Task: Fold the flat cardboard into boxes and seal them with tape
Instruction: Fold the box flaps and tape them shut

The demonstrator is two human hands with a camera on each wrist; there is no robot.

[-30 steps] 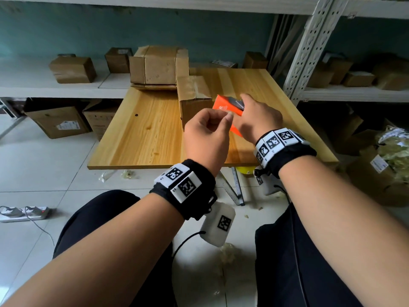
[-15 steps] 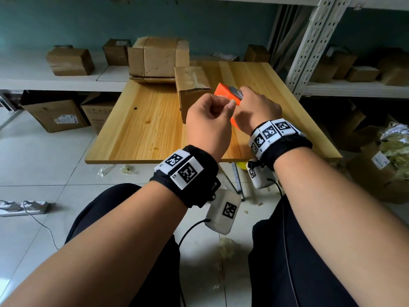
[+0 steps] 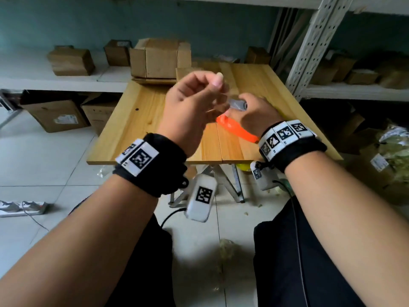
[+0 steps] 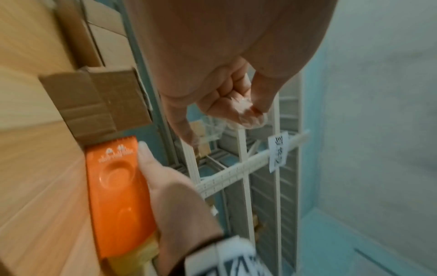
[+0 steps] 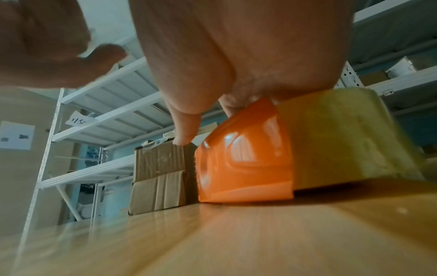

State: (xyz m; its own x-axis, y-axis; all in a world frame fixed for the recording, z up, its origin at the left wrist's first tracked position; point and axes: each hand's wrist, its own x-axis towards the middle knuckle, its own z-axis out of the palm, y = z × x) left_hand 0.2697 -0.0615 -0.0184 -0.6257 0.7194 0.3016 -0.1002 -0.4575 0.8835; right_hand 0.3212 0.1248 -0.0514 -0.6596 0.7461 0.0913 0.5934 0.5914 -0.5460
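My right hand (image 3: 250, 111) grips an orange tape dispenser (image 3: 234, 129) that rests on the wooden table (image 3: 137, 120). Its yellowish tape roll (image 5: 343, 140) shows in the right wrist view, with the orange dispenser (image 5: 243, 158) in front of it. My left hand (image 3: 208, 85) is raised above and left of the dispenser and pinches the end of a clear tape strip (image 4: 246, 108). A folded cardboard box (image 5: 158, 177) stands just beyond the dispenser; in the head view my left hand hides most of it.
A larger cardboard box (image 3: 161, 57) sits on flat cardboard at the table's far edge. White shelves (image 3: 66, 83) with several small boxes run behind. A metal rack post (image 3: 309, 45) stands at the right. Boxes and a power strip (image 3: 22, 208) lie on the floor.
My left hand has risen up and away from the dispenser, drawing the clear tape out. My right hand has brought the dispenser down onto the table.
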